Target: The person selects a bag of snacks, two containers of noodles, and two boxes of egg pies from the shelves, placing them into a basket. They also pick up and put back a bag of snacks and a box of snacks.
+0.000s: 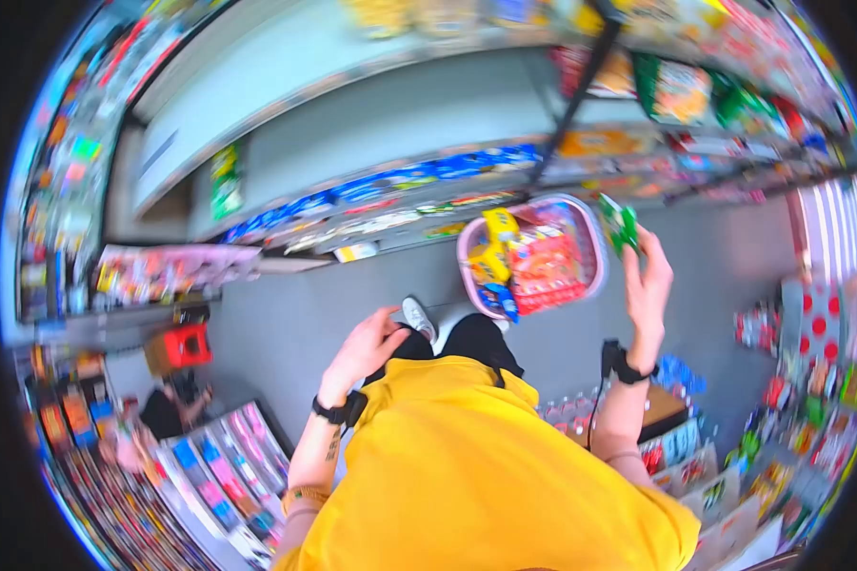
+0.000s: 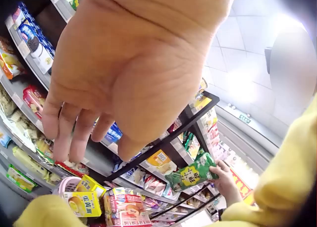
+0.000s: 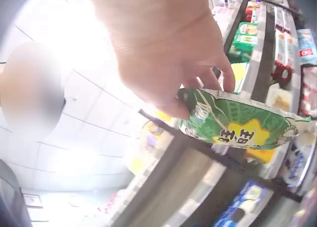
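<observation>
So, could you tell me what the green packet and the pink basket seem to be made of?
The green packet, pinched by the right hand: probably thin glossy plastic film; it creases and shines. The pink basket: likely moulded plastic, given its smooth, evenly coloured rim, though blurred.

Shelf goods [image 1: 428, 181] behind the pink basket [image 1: 592, 249]: smeared, labels unreadable. In the left wrist view the basket's near side is cut by the bottom edge and covered by the yellow shirt [image 2: 44, 212]. Green packet [image 3: 237, 123] by the basket's rim hides part of the right hand's [image 3: 168, 49] fingers, print illegible. Left hand [image 2: 133, 58] cropped at top edge.
</observation>
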Demonstrator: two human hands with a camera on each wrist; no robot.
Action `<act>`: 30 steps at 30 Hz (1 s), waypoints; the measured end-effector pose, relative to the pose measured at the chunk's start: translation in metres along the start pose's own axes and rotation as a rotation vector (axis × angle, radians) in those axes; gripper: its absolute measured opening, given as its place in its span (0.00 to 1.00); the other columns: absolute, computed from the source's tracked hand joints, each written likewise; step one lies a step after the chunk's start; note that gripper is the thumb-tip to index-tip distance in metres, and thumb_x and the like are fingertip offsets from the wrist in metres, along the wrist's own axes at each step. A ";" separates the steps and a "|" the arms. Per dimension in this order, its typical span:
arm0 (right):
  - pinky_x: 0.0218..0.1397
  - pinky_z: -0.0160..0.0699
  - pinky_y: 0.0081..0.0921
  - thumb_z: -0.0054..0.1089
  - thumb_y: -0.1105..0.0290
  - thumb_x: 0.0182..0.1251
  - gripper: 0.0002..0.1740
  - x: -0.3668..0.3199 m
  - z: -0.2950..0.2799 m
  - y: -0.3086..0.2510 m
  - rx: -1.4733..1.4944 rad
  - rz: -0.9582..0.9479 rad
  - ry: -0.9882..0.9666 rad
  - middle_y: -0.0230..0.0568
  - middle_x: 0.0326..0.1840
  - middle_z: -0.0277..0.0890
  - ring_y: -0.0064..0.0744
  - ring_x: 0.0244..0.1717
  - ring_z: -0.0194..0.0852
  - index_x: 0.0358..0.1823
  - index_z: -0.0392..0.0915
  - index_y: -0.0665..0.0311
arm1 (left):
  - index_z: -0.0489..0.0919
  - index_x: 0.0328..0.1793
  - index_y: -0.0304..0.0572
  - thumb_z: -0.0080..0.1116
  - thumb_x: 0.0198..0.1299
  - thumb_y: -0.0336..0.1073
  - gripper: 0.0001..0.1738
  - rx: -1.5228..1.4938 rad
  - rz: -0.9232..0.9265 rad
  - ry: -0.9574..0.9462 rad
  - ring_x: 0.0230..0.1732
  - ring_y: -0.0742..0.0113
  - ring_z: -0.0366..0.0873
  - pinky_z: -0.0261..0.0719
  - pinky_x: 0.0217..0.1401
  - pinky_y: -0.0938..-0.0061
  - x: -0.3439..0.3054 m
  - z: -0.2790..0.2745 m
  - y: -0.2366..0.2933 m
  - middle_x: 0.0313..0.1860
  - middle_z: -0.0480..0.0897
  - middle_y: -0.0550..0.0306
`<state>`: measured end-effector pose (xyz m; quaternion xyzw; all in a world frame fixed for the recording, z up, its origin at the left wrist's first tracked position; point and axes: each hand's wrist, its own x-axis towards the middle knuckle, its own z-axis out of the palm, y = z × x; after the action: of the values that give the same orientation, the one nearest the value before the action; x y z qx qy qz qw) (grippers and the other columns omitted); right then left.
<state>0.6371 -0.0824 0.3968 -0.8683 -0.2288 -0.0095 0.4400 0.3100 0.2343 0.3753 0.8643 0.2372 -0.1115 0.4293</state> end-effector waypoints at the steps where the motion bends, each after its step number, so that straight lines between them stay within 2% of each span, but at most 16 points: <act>1: 0.62 0.77 0.34 0.57 0.78 0.70 0.09 -0.004 0.004 -0.029 0.009 -0.024 -0.009 0.51 0.56 0.84 0.43 0.55 0.83 0.50 0.79 0.70 | 0.72 0.71 0.38 0.63 0.69 0.39 0.27 -0.022 0.016 0.001 0.48 0.49 0.85 0.81 0.56 0.60 0.000 -0.006 0.004 0.47 0.86 0.46; 6: 0.68 0.74 0.37 0.60 0.81 0.67 0.04 -0.040 0.056 -0.117 0.137 -0.160 -0.252 0.55 0.63 0.81 0.47 0.63 0.81 0.41 0.75 0.71 | 0.67 0.77 0.42 0.67 0.64 0.39 0.36 -0.077 0.218 0.021 0.70 0.48 0.72 0.73 0.71 0.60 -0.003 -0.041 0.000 0.69 0.73 0.43; 11: 0.57 0.80 0.34 0.63 0.79 0.68 0.06 -0.075 0.160 -0.210 0.442 -0.304 -0.715 0.52 0.61 0.83 0.42 0.56 0.84 0.42 0.75 0.69 | 0.59 0.82 0.45 0.76 0.54 0.41 0.52 -0.177 0.435 0.117 0.79 0.45 0.61 0.67 0.77 0.59 -0.017 -0.092 -0.040 0.79 0.61 0.43; 12: 0.55 0.80 0.31 0.62 0.79 0.69 0.06 -0.077 0.181 -0.234 0.516 -0.306 -0.778 0.51 0.60 0.83 0.39 0.53 0.85 0.43 0.75 0.69 | 0.65 0.78 0.40 0.79 0.50 0.43 0.51 -0.269 0.438 0.153 0.74 0.45 0.69 0.70 0.75 0.59 -0.026 -0.106 -0.049 0.73 0.70 0.42; 15: 0.60 0.79 0.30 0.63 0.78 0.70 0.06 -0.089 0.236 -0.281 0.656 -0.069 -0.954 0.52 0.61 0.82 0.33 0.57 0.81 0.45 0.76 0.70 | 0.72 0.72 0.37 0.79 0.50 0.42 0.44 -0.340 0.272 -0.047 0.65 0.45 0.79 0.75 0.70 0.57 -0.052 -0.149 -0.097 0.63 0.81 0.43; 16: 0.63 0.78 0.31 0.64 0.77 0.69 0.08 -0.092 0.260 -0.287 0.740 -0.078 -0.959 0.53 0.62 0.81 0.33 0.59 0.80 0.47 0.76 0.70 | 0.77 0.63 0.32 0.78 0.51 0.41 0.35 -0.425 0.347 0.061 0.54 0.49 0.86 0.80 0.61 0.60 -0.056 -0.153 -0.116 0.51 0.87 0.42; 17: 0.66 0.76 0.32 0.64 0.77 0.69 0.10 -0.092 0.283 -0.296 0.826 -0.083 -0.962 0.54 0.64 0.80 0.33 0.61 0.78 0.49 0.76 0.70 | 0.77 0.63 0.32 0.78 0.51 0.41 0.35 -0.489 0.307 0.081 0.54 0.51 0.86 0.81 0.60 0.61 -0.063 -0.161 -0.135 0.52 0.87 0.43; 18: 0.71 0.71 0.35 0.68 0.75 0.67 0.18 -0.091 0.300 -0.318 0.878 -0.092 -0.955 0.55 0.69 0.75 0.36 0.68 0.73 0.56 0.75 0.68 | 0.77 0.63 0.32 0.78 0.51 0.41 0.35 -0.548 0.265 0.100 0.54 0.52 0.86 0.81 0.60 0.62 -0.070 -0.173 -0.149 0.53 0.87 0.43; 19: 0.74 0.68 0.39 0.75 0.73 0.61 0.34 -0.090 0.321 -0.325 0.914 -0.110 -0.990 0.51 0.73 0.70 0.36 0.73 0.68 0.68 0.69 0.65 | 0.77 0.63 0.32 0.79 0.51 0.41 0.35 -0.606 0.222 0.114 0.54 0.54 0.87 0.81 0.59 0.63 -0.076 -0.185 -0.163 0.53 0.87 0.43; 21: 0.76 0.66 0.40 0.82 0.71 0.53 0.51 -0.101 0.353 -0.337 0.824 0.054 -1.063 0.47 0.75 0.67 0.37 0.76 0.65 0.77 0.59 0.62 | 0.75 0.65 0.33 0.79 0.51 0.42 0.38 -0.674 0.153 0.182 0.53 0.58 0.87 0.82 0.58 0.64 -0.079 -0.207 -0.184 0.53 0.87 0.45; 22: 0.74 0.70 0.40 0.85 0.69 0.49 0.59 -0.106 0.368 -0.344 0.756 0.001 -1.106 0.44 0.75 0.67 0.38 0.75 0.66 0.80 0.53 0.61 | 0.74 0.66 0.33 0.79 0.52 0.42 0.39 -0.700 0.160 0.233 0.53 0.58 0.87 0.82 0.58 0.64 -0.079 -0.215 -0.192 0.52 0.87 0.45; 23: 0.71 0.74 0.41 0.84 0.69 0.51 0.58 -0.110 0.378 -0.350 0.680 -0.052 -1.171 0.45 0.74 0.67 0.40 0.74 0.68 0.80 0.52 0.62 | 0.73 0.67 0.34 0.79 0.52 0.42 0.40 -0.726 0.168 0.285 0.53 0.58 0.87 0.82 0.58 0.63 -0.078 -0.222 -0.198 0.52 0.87 0.45; 25: 0.69 0.76 0.42 0.82 0.69 0.54 0.58 -0.124 0.394 -0.360 0.665 0.076 -1.247 0.48 0.74 0.66 0.40 0.74 0.68 0.81 0.49 0.63 | 0.70 0.69 0.34 0.78 0.54 0.42 0.41 -0.773 0.159 0.352 0.55 0.57 0.86 0.82 0.59 0.63 -0.070 -0.232 -0.200 0.53 0.87 0.44; 26: 0.71 0.74 0.39 0.80 0.71 0.58 0.57 -0.130 0.400 -0.364 0.673 0.184 -1.225 0.48 0.74 0.66 0.37 0.74 0.67 0.81 0.46 0.64 | 0.69 0.70 0.34 0.77 0.55 0.42 0.41 -0.796 0.153 0.384 0.56 0.57 0.86 0.82 0.59 0.62 -0.065 -0.236 -0.198 0.54 0.86 0.44; 28: 0.72 0.73 0.37 0.77 0.73 0.59 0.55 -0.134 0.414 -0.361 0.715 0.158 -1.113 0.46 0.73 0.66 0.35 0.73 0.66 0.81 0.45 0.64 | 0.62 0.73 0.31 0.74 0.59 0.42 0.43 -0.754 0.106 0.365 0.62 0.51 0.83 0.80 0.63 0.61 -0.055 -0.243 -0.201 0.59 0.82 0.40; 30: 0.72 0.70 0.33 0.75 0.75 0.62 0.54 -0.128 0.420 -0.367 0.794 0.153 -1.008 0.44 0.73 0.64 0.33 0.72 0.64 0.81 0.43 0.66 | 0.58 0.77 0.32 0.71 0.62 0.41 0.44 -0.691 0.184 0.416 0.65 0.53 0.79 0.78 0.66 0.61 -0.042 -0.249 -0.201 0.63 0.79 0.41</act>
<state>0.2959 0.3773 0.3903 -0.5515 -0.3308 0.5162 0.5657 0.1695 0.5238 0.4046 0.6911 0.2642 0.1907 0.6451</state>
